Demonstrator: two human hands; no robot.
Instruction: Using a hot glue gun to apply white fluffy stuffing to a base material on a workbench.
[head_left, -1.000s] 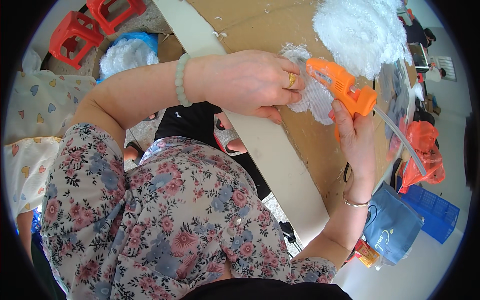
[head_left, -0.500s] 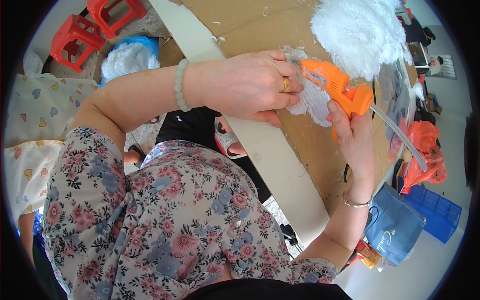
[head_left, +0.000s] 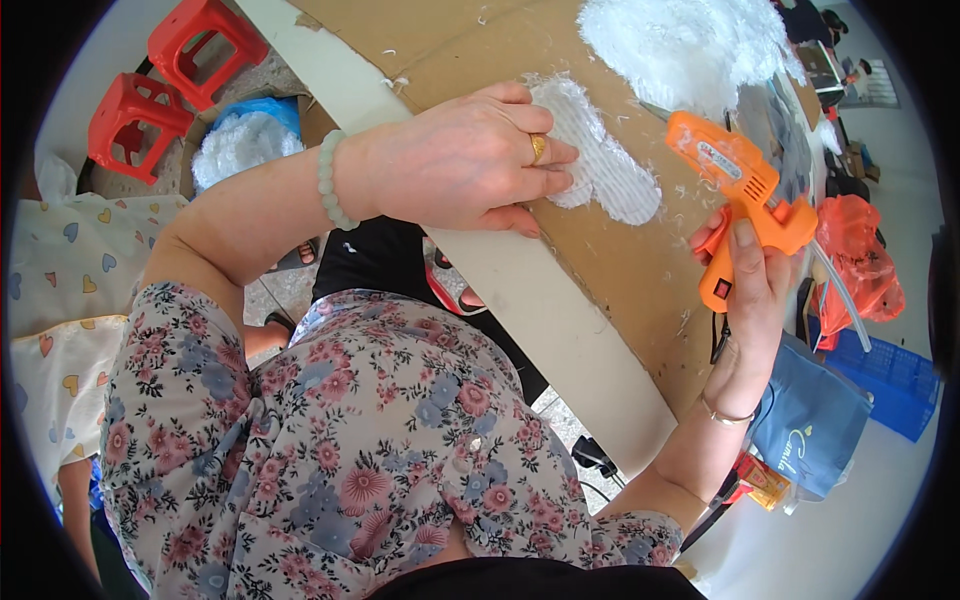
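Note:
In my right hand (head_left: 755,285) is an orange hot glue gun (head_left: 735,165), the fingers wrapped round its handle. A translucent glue stick (head_left: 840,290) sticks out of its back end, and its nozzle points to the upper left, apart from the cloth. My left hand (head_left: 475,160), with a bead bracelet and a gold ring, lies over the left end of a white ribbed fabric piece (head_left: 615,180) with fuzzy edges. Its bent fingers hold the piece against the cardboard (head_left: 640,310); their tips are partly hidden. The piece has rounded lobes.
A heap of white fluffy material (head_left: 690,50) lies at the far side of the table. Red stools (head_left: 135,125) and a blue bag of white fluff (head_left: 250,140) stand at the left. A red plastic bag (head_left: 860,260), blue crate (head_left: 890,385) and blue bag (head_left: 810,430) are at the right.
My right hand has drawn the glue gun away from the fabric, to the right and nearer me. More of the ribbed piece shows. The left hand has shifted slightly left in view.

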